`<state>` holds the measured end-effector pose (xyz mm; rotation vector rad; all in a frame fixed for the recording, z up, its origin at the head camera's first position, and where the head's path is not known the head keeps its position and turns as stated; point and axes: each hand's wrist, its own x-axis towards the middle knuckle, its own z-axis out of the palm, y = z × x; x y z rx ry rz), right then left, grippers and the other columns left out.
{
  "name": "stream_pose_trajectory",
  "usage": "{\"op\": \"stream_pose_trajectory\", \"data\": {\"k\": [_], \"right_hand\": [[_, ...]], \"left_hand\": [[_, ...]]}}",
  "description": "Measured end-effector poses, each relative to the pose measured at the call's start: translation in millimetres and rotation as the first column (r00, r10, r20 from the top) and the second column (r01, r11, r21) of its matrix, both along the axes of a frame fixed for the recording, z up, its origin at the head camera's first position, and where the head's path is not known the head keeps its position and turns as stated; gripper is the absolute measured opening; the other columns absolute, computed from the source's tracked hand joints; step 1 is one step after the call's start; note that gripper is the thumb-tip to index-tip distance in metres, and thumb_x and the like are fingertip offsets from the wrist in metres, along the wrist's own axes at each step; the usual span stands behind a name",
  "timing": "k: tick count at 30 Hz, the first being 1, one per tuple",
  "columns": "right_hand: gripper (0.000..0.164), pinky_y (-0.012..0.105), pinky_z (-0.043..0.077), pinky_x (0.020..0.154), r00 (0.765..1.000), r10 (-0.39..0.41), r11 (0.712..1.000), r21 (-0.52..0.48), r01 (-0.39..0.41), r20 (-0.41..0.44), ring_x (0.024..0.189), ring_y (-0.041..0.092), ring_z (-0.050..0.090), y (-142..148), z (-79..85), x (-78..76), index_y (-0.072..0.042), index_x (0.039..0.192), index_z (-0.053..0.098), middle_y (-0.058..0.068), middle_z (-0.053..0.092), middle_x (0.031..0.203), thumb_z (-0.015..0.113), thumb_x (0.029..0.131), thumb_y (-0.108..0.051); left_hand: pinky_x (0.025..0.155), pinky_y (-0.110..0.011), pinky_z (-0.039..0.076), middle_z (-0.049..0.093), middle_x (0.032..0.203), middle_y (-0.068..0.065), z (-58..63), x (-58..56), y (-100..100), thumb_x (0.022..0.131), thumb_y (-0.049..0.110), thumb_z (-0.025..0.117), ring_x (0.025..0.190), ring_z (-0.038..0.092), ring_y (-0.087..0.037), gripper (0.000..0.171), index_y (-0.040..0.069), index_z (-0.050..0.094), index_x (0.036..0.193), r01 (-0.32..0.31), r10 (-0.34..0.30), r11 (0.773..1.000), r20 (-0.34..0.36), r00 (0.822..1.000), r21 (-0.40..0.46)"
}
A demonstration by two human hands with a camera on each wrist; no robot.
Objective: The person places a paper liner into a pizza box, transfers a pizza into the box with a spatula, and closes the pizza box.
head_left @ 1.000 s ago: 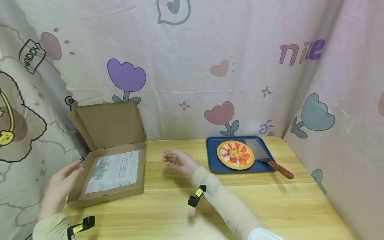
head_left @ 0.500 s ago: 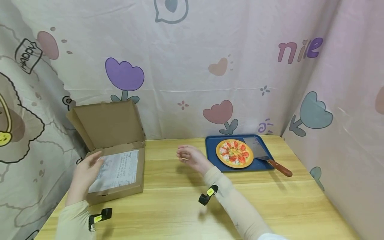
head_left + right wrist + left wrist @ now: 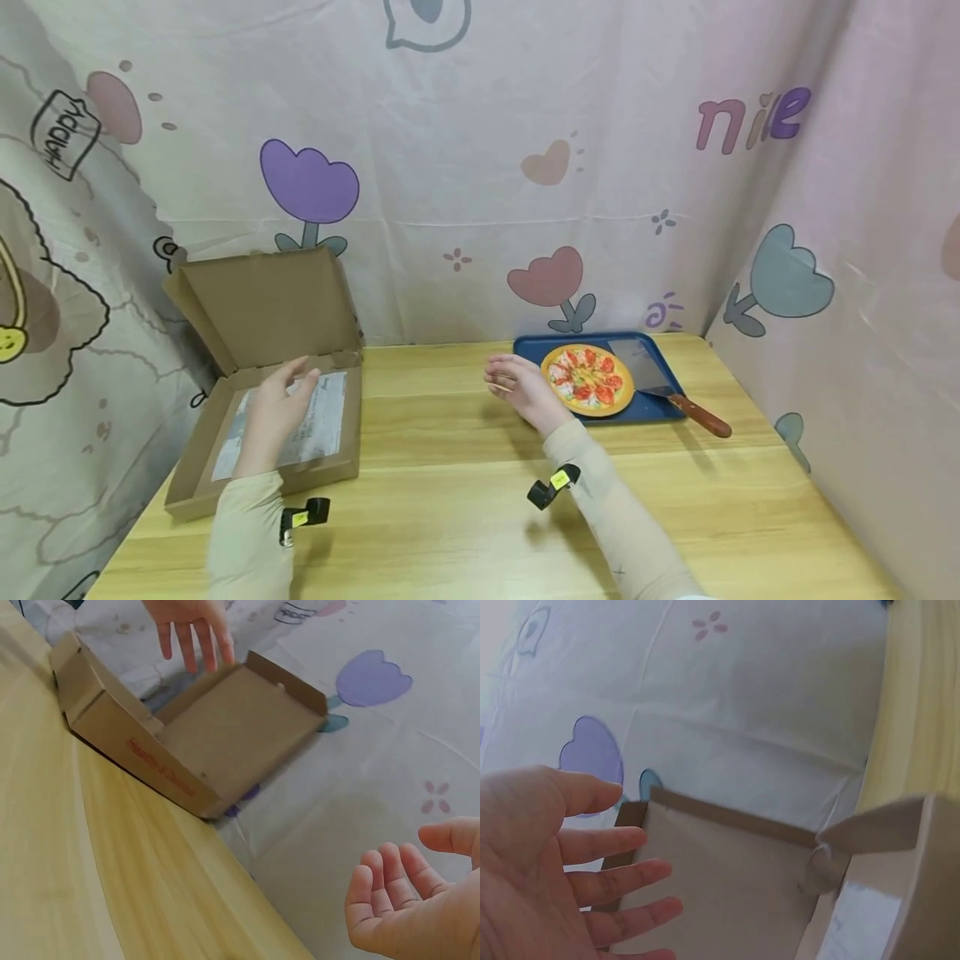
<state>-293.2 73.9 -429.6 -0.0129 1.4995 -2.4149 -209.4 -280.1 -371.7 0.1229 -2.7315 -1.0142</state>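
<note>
My left hand (image 3: pixel 276 414) hovers over the open cardboard pizza box (image 3: pixel 347 433), its fingers loosely spread and holding nothing. A printed paper sheet (image 3: pixel 327 417) lies in the box, partly hidden by that hand. Just left of the blue tray (image 3: pixel 651 410), my right hand (image 3: pixel 528 390) hangs above the table with relaxed, slightly bent fingers and no object in it. On the tray lies a pizza (image 3: pixel 588 381) with red and white toppings. Beside it rests a pizza server (image 3: pixel 652 390), its metal blade on the tray and its wooden handle (image 3: pixel 701 416) jutting past the right rim.
The box lid (image 3: pixel 266 308) stands raised at the back, near a patterned curtain (image 3: pixel 435 167) that borders the table on the back and both sides. Wood-grain tabletop (image 3: pixel 427 467) stretches between the box and the tray. A black camera is strapped to each wrist.
The left hand has moved right, from the box's left side to over its middle. The right hand has shifted right, toward the tray. Box, pizza and server stay in place.
</note>
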Motion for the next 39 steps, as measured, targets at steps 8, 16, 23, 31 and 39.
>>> {"op": "stream_pose_trajectory", "data": {"k": [8,16,23,31,39], "right_hand": [[0.02,0.029,0.053,0.081,0.999,-0.031,1.0,0.008,0.03,0.01,0.084,0.013,0.065,31.9,-1.6,2.5,-0.004,0.116,0.06,0.0,0.069,0.087,0.056,0.096,-0.009],[0.016,0.028,0.053,0.082,0.999,-0.047,0.999,0.008,0.047,0.001,0.085,0.015,0.064,62.4,-3.6,5.1,-0.006,0.112,0.06,-0.001,0.068,0.085,0.052,0.099,-0.01],[0.013,0.028,0.053,0.084,0.998,-0.068,0.998,-0.011,0.068,0.018,0.086,0.015,0.065,83.9,-1.6,8.8,-0.011,0.107,0.062,-0.002,0.068,0.086,0.052,0.1,-0.012],[0.011,0.027,0.053,0.084,0.996,-0.088,0.996,-0.005,0.088,0.007,0.087,0.014,0.066,109.7,1.1,8.6,-0.013,0.101,0.064,-0.002,0.07,0.088,0.053,0.1,-0.013],[0.014,0.029,0.051,0.088,0.985,-0.172,0.985,-0.002,0.172,0.007,0.09,0.016,0.063,133.7,3.8,10.6,-0.008,0.111,0.059,0.001,0.069,0.092,0.05,0.101,-0.013]], "left_hand": [[0.096,-0.059,0.046,0.056,0.135,-0.025,-1.1,-12.7,28.9,0.103,0.043,0.039,0.122,0.053,-0.045,0.057,0.003,0.045,0.144,0.03,-0.029,0.999,-0.075,0.997,0.013],[0.094,-0.055,0.05,0.06,0.131,-0.022,-5.5,-24.3,61.8,0.103,0.039,0.044,0.117,0.059,-0.042,0.05,0.005,0.05,0.14,0.078,-0.076,0.997,-0.067,0.995,0.021],[0.09,-0.053,0.052,0.064,0.126,-0.02,-14.3,-38.0,85.7,0.102,0.033,0.049,0.11,0.064,-0.039,0.044,0.007,0.055,0.136,0.118,-0.116,0.993,-0.106,0.988,0.016],[0.09,-0.05,0.053,0.066,0.125,-0.016,-22.4,-50.0,111.8,0.1,0.035,0.053,0.11,0.065,-0.035,0.044,0.01,0.055,0.136,0.164,-0.162,0.986,-0.088,0.983,0.018],[0.093,-0.051,0.052,0.065,0.127,-0.014,-29.5,-56.6,138.1,0.099,0.04,0.053,0.115,0.062,-0.035,0.047,0.013,0.054,0.137,0.212,-0.209,0.976,-0.053,0.976,0.043]]}}
